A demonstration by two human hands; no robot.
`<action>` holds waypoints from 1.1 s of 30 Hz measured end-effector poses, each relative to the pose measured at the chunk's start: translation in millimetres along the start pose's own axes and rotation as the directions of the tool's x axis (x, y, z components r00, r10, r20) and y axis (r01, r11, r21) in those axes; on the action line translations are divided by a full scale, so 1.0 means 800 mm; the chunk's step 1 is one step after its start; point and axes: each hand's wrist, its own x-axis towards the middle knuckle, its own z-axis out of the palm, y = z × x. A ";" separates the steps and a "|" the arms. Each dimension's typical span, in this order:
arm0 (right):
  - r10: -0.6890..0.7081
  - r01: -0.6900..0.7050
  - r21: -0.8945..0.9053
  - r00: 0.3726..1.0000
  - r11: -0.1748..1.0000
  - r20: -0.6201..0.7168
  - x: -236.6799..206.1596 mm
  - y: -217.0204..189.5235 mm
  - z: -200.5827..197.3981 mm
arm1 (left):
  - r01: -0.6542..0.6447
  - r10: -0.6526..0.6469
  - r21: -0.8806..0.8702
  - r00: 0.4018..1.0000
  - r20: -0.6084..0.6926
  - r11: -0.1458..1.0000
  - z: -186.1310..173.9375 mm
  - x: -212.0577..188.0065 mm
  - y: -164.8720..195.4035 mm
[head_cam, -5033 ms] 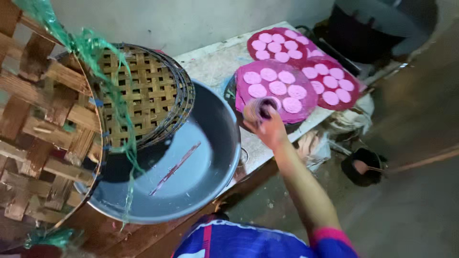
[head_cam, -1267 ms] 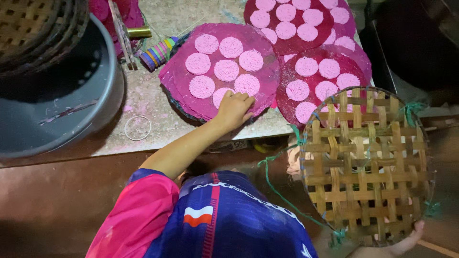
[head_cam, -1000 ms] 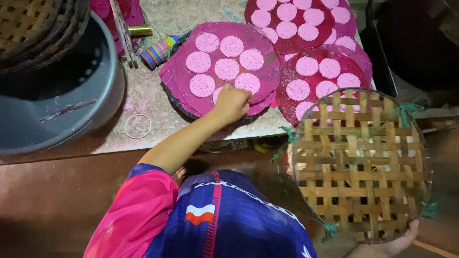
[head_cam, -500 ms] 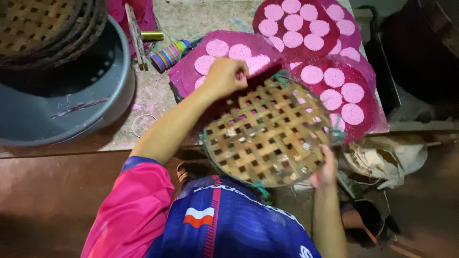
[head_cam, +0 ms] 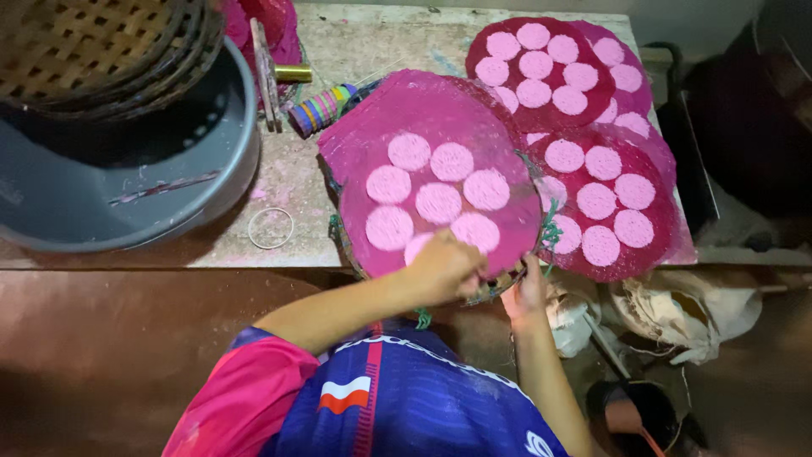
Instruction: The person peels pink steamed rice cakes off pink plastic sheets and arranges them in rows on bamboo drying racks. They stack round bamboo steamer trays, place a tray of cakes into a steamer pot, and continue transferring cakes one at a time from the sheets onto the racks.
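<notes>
Pink cloth of discs (head_cam: pixel 440 182) going onto woven tray (head_cam: pixel 499 288).
Left hand (head_cam: pixel 444 269) grips cloth edge; right hand (head_cam: pixel 526 294) apparently holds tray rim; next, careful levelling on counter (head_cam: pixel 296 182).

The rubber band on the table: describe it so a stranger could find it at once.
Start at the big grey basin on the table's left. Just right of its rim, near the front edge, lies the rubber band. It is the only thin, pale, empty ring there, lying flat.

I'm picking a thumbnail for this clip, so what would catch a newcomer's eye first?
The bright pink cloth with pale pink discs at centre, lying on a woven tray at the table's near edge. The left hand rests on its near rim and the right hand grips the tray edge. More disc-covered cloths lie to the right, and a grey basin sits at left.
</notes>
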 end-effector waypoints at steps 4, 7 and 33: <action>0.000 0.000 0.004 1.000 1.000 0.004 -0.012 0.000 0.018 | 0.021 -0.025 -0.151 0.999 -0.022 0.988 -0.035 -0.018 0.012; 0.003 -0.003 0.025 1.000 1.000 0.018 -0.031 -0.016 0.028 | 0.290 -0.332 -0.165 0.867 -0.371 0.943 -0.106 -0.055 -0.050; -0.487 0.025 -0.881 0.826 -0.472 0.284 0.197 -0.027 0.090 | 0.548 -0.539 -0.128 0.704 -0.462 0.826 -0.124 -0.117 -0.373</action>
